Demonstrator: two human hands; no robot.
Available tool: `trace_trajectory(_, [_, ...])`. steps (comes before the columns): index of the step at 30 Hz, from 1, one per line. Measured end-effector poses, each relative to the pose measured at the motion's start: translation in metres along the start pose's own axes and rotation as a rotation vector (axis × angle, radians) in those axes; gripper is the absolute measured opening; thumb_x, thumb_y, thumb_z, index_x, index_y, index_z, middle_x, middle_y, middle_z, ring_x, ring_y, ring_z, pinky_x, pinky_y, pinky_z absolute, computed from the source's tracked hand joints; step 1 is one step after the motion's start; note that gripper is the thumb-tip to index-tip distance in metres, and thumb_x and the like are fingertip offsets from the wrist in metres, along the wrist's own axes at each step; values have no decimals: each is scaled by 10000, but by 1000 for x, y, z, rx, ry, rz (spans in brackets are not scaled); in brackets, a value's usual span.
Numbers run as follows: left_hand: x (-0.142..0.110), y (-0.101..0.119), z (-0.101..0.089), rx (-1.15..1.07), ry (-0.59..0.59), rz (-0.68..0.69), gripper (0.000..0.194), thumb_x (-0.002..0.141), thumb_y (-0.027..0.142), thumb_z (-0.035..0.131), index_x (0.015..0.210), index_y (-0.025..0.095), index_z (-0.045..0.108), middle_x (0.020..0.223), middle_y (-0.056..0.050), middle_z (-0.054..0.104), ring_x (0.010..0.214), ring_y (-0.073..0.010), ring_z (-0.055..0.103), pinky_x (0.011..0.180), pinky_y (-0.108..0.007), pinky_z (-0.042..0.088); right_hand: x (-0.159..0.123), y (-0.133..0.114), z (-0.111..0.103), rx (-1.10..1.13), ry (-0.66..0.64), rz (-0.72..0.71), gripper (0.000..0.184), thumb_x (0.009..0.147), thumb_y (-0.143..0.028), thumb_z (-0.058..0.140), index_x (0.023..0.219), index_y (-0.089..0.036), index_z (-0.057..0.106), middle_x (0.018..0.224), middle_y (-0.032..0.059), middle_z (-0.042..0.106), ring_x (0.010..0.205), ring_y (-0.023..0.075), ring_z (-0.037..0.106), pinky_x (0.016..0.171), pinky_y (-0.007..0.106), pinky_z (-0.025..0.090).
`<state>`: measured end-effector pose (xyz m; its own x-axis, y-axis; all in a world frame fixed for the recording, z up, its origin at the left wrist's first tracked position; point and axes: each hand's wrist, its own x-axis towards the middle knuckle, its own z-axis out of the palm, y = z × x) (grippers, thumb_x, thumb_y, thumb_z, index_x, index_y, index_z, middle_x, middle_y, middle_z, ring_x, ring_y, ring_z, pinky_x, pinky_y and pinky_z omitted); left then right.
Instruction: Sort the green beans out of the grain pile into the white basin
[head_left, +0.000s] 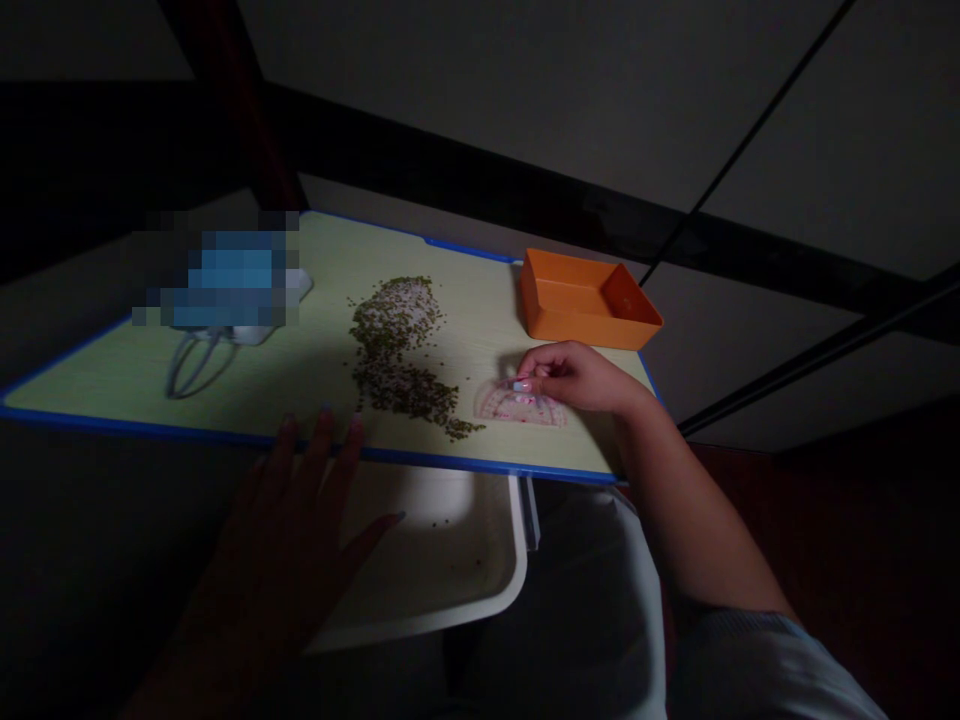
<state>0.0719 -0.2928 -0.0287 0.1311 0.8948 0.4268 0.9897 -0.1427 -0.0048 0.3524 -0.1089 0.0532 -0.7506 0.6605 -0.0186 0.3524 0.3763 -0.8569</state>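
Note:
A clear protractor with pink markings (517,408) is pinched between the thumb and fingers of my right hand (574,376), close above or on the pale table top (322,260). Left of it lies a pile of small green and whitish grains (397,315), with a darker heap of grains (409,390) joined to its near side. A few grains trail toward the protractor. My left hand (300,520), in shadow, has its fingers spread at the blue near edge of the table, over a white tub (517,560) with a few grains in it.
An orange open box (589,300) stands at the table's right rear. On the left is a blurred-out blue item (236,275) with a grey cable loop (199,365). Dark panels rise behind the table.

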Motion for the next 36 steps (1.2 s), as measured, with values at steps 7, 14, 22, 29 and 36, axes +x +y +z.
trace_trajectory(7, [0,0,0,-1,13,20,763,883,551,295,1497,112,180,1509,-251,302,1441,-410,154,1075,-601,288,-5,1,-8,17,-117,28,168,816,-321,629,812,-155,600,611,-49,526,542,67,446,522,216,337])
trace_trajectory(14, [0,-2,2,8,4,9,761,881,550,295,1496,116,186,1516,-242,295,1445,-402,147,1072,-595,297,-4,2,-8,-35,-126,67,145,822,-303,610,804,-161,586,616,-46,536,538,68,450,520,217,327])
trace_trajectory(22, [0,0,1,-16,15,5,758,883,544,299,1505,138,148,1534,-220,275,1452,-387,133,1085,-594,280,1,4,0,-98,-44,39,170,812,-326,602,798,-158,581,593,-45,522,537,88,457,535,227,323])
trace_trajectory(29, [-1,0,0,-17,3,-1,760,886,545,306,1513,164,103,1567,-193,211,1457,-376,112,1097,-589,268,3,3,4,-98,-65,23,201,815,-352,609,796,-154,585,599,-42,525,550,88,461,539,220,330])
trace_trajectory(36, [1,2,-4,-28,-6,1,771,877,529,336,1509,144,118,1543,-218,256,1454,-385,122,1096,-593,269,0,0,1,-80,-104,37,162,808,-320,617,801,-160,593,674,-29,562,603,94,477,594,239,373])
